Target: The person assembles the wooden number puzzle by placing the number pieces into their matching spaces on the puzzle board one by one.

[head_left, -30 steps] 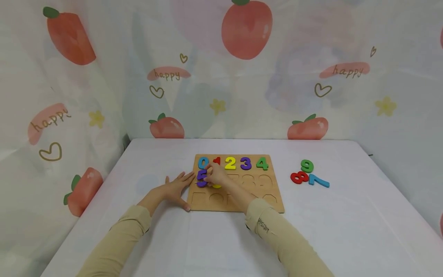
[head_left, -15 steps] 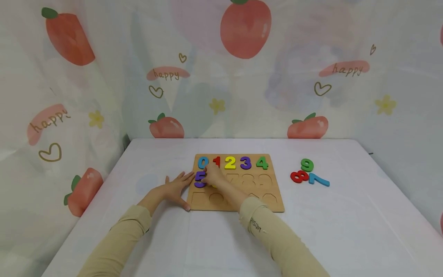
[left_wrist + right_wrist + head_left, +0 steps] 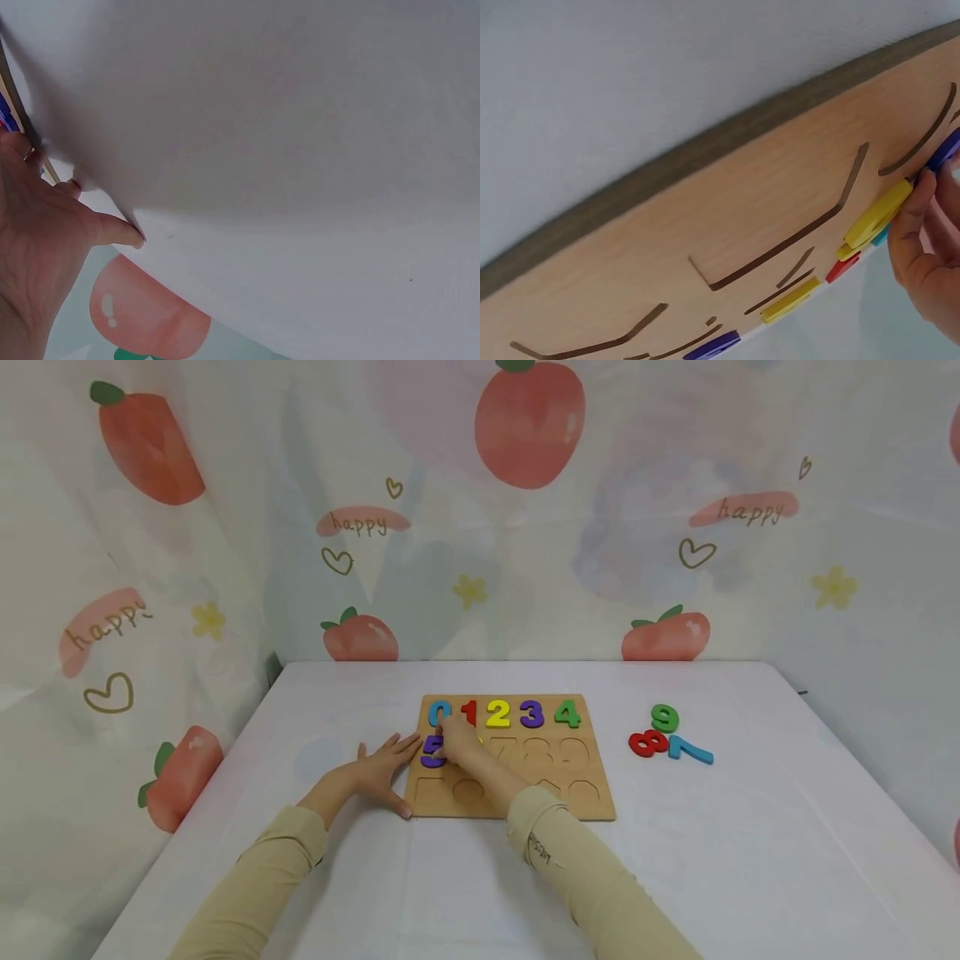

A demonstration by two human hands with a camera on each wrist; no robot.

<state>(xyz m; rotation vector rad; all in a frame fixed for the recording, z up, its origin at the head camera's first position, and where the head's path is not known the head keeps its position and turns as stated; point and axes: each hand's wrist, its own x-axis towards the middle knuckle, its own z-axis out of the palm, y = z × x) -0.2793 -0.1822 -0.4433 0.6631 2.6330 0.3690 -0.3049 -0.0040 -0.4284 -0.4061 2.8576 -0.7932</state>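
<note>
A wooden number board (image 3: 517, 774) lies on the white table. My right hand (image 3: 465, 745) is over its left side, fingers pinching the purple number 5 (image 3: 431, 752) at the start of the middle row. Beside it sits a yellow number 6 (image 3: 877, 216), mostly hidden by that hand in the head view. Along the top row stand a blue 0 (image 3: 434, 714), red 1 (image 3: 470, 712), yellow 2 (image 3: 498, 715), purple 3 (image 3: 532, 715) and green 4 (image 3: 567, 715). My left hand (image 3: 377, 772) rests spread on the table, fingertips at the board's left edge.
Right of the board lie a green 9 (image 3: 664, 718), a red 8 (image 3: 647, 743) and a blue 7 (image 3: 691, 750), close together. Cut recesses show in the middle and front rows. A patterned cloth backdrop (image 3: 525, 568) rises behind the table.
The purple 5 has shifted slightly left and settled into line on the board, with my right hand and forearm moving left too. My left hand stays where it was.
</note>
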